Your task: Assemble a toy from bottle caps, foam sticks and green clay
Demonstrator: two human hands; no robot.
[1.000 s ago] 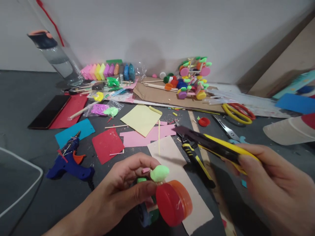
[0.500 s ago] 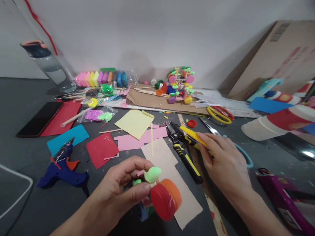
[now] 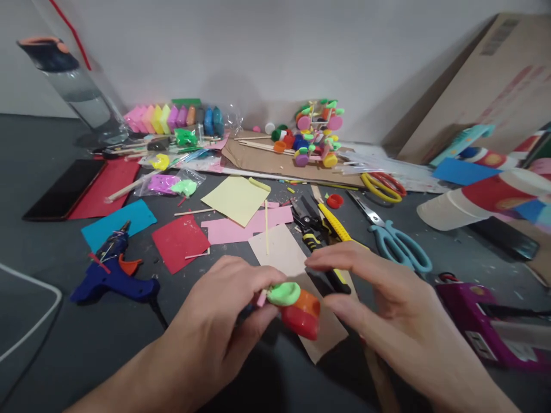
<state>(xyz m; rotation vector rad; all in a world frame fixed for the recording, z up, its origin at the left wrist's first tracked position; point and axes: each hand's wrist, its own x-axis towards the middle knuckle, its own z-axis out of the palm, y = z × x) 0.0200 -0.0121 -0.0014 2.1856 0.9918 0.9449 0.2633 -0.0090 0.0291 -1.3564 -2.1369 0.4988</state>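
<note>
My left hand (image 3: 228,312) pinches a small craft model with red and orange bottle-cap wheels (image 3: 301,315) and a light green clay piece (image 3: 284,293). The model's far side is hidden behind my fingers. Just right of the wheels, my right hand (image 3: 379,310) is held with thumb and fingers apart and nothing between them. Beyond that hand a yellow cutter (image 3: 334,222) lies beside black and yellow pliers (image 3: 313,241). Beneath the model is a beige paper piece (image 3: 278,252).
A blue glue gun (image 3: 116,275) lies at left, with a water bottle (image 3: 81,97) behind. Light blue scissors (image 3: 398,246), a paper cup (image 3: 456,205) and a purple tool (image 3: 477,327) are on the right. Finished-looking cap-wheeled models (image 3: 318,137) stand at the back.
My right hand has let go of the yellow cutter, which now lies on the table, and has come nearer the model. My left hand has turned the model. The view has shifted slightly.
</note>
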